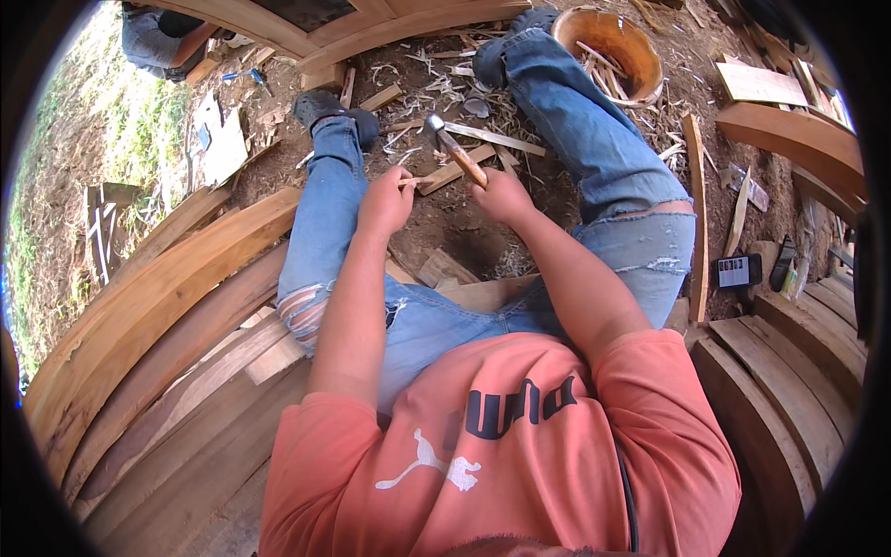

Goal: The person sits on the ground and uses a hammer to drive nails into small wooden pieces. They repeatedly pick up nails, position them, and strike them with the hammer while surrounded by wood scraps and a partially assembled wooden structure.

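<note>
My right hand (pixel 502 196) is wrapped round the wooden handle of a hammer (pixel 460 158), whose metal head points up and away to the left. In front of my left knee, my left hand (pixel 386 199) pinches a thin, short sliver of wood (pixel 415 181) between thumb and fingertips. Just beyond that sliver lies a flat wooden strip (pixel 455 171), slanting between my shins on the ground. Whether the sliver touches the strip I cannot tell. The hammer head hangs above the shavings and is apart from the sliver.
A round wooden tub (pixel 635 54) with sticks inside stands by my right foot. Long curved boards (pixel 176 269) are stacked at my left, and thick planks (pixel 756 399) lie at my right near a phone (pixel 736 271). Another person (pixel 156 45) is at far left.
</note>
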`<state>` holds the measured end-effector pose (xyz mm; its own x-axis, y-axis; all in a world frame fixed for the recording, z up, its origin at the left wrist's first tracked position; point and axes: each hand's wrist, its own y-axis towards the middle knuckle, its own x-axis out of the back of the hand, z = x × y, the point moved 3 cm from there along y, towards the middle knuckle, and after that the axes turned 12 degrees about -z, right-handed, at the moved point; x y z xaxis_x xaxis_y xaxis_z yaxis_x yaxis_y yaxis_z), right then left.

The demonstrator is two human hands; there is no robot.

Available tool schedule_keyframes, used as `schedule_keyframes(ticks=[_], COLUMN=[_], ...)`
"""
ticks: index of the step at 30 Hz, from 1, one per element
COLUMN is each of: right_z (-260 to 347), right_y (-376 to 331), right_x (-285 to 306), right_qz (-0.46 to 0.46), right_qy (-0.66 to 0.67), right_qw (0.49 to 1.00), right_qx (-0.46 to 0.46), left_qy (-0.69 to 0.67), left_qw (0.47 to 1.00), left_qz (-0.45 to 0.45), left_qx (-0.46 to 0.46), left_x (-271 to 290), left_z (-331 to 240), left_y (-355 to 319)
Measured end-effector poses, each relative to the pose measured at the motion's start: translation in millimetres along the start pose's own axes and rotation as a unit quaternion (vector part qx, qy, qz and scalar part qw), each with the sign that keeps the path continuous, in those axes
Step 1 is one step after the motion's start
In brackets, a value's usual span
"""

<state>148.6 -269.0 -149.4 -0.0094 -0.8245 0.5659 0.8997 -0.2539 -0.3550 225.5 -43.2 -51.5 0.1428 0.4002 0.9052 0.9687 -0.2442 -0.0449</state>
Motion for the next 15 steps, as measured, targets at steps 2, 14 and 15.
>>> schedule_keyframes(ticks=[2, 14, 15], right_z=[-2, 41, 42], right_y=[0, -24, -24], right_x=[0, 15, 15], right_qz=[0.006, 0.043, 0.044], right_qy=[-0.002, -0.008, -0.01], right_qw=[1.0, 0.999, 0.999], right_qx=[-0.002, 0.025, 0.026], left_qy=[0.002, 0.047, 0.056], left_qw=[1.0, 0.998, 0.997], left_qz=[-0.01, -0.043, -0.041], left_qx=[-0.009, -0.024, -0.025], left_x=[-1, 10, 11], left_z=[-3, -2, -1], left_y=[3, 14, 14])
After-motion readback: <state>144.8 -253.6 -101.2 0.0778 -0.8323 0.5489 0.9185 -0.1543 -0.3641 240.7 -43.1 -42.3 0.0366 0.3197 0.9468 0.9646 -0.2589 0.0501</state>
